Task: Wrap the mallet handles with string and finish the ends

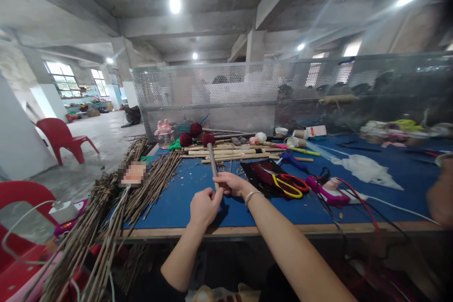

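A stick [213, 159] with a dark red ball [208, 139] on its far end points away from me over the blue table. Most of its length is grey, and a tan part shows near my fingers. My left hand [206, 206] is closed around the near end. Just ahead of it, my right hand [230, 183] pinches the stick between thumb and fingers, a light bangle on its wrist. Two more dark red balls [196, 129] lie beyond, beside several pale sticks [226, 153]. Scissors with yellow and red handles [288, 185] rest on a black bag right of my hands.
Bundles of thin twigs [141, 193] overhang the table's left edge. To the right are a blue glue gun [293, 161], a purple power strip [332, 194] with cables, and a crumpled clear bag [370, 170]. A perforated metal screen [170, 89] stands behind. Another person's blurred hand [440, 196] appears far right.
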`<state>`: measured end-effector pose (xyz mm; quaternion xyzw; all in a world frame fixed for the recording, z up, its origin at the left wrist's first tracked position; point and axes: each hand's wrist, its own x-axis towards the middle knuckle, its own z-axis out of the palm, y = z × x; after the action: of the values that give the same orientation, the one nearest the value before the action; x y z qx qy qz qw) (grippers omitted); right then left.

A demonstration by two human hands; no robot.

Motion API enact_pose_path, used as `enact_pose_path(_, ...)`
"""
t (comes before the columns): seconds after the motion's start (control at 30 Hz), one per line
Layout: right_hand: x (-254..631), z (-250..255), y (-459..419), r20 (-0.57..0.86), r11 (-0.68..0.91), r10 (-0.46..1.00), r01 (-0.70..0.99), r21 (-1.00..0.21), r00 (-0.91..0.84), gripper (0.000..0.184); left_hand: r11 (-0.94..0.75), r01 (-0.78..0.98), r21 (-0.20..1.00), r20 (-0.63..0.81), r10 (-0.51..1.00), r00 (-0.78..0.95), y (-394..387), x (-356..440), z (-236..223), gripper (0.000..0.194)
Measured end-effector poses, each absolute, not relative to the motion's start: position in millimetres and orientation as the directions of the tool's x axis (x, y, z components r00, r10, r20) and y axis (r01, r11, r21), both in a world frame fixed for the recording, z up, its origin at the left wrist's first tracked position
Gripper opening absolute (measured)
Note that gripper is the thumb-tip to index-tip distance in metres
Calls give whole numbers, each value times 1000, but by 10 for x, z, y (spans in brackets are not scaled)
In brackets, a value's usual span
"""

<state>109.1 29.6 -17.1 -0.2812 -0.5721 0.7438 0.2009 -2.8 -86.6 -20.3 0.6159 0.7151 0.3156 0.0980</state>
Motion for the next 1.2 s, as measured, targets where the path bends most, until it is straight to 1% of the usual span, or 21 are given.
enact_pose_path(0.13, 1066, -180, 278, -198, -279, 614, 24, -960, -764, 41, 36, 849, 527, 277, 937, -212, -862, -17, -235, 38)
enact_pose_path(0.2, 1067, -167, 264, -195, -284, 608, 19, -959, -770, 41, 25, 853, 521, 285, 937, -201, -861, -29, -243, 37)
enact_pose_path(0.3, 1088, -141, 254, -178, -278, 613, 1, -960, -770, 42, 40, 843, 536, 258, 943, -209, -858, -56, -236, 43)
enact_pose_path(0.43, 1117, -142, 270, -152, -242, 659, -16, -970, -737, 44, 45, 829, 558, 228, 952, -205, -860, -68, -212, 53)
enact_pose_path(0.5, 1117, -161, 282, -146, -222, 677, -11, -975, -721, 46, 51, 819, 572, 232, 947, -221, -866, -58, -209, 55)
enact_pose_path(0.6, 1095, -197, 292, -140, -192, 697, 5, -981, -703, 45, 70, 809, 583, 282, 917, -282, -868, -40, -230, 46)
enact_pose_path(0.7, 1066, -219, 289, -126, -159, 721, 14, -987, -681, 43, 39, 805, 592, 322, 904, -281, -844, -48, -273, 39)
enact_pose_path(0.87, 1069, -191, 275, -104, -137, 723, 6, -991, -683, 39, -8, 753, 658, 292, 925, -245, -800, -109, -290, 50)
enact_pose_path(0.97, 1088, -172, 276, -104, -130, 723, 13, -991, -683, 37, -25, 725, 688, 271, 936, -224, -815, -112, -260, 52)
enact_pose_path(1.13, 1081, -192, 291, -113, -120, 742, 34, -992, -661, 31, 24, 728, 685, 296, 904, -309, -859, -65, -232, 44)
enact_pose_path(1.2, 1072, -194, 286, -124, -132, 742, 37, -990, -659, 31, 30, 748, 663, 294, 908, -298, -858, -64, -235, 42)
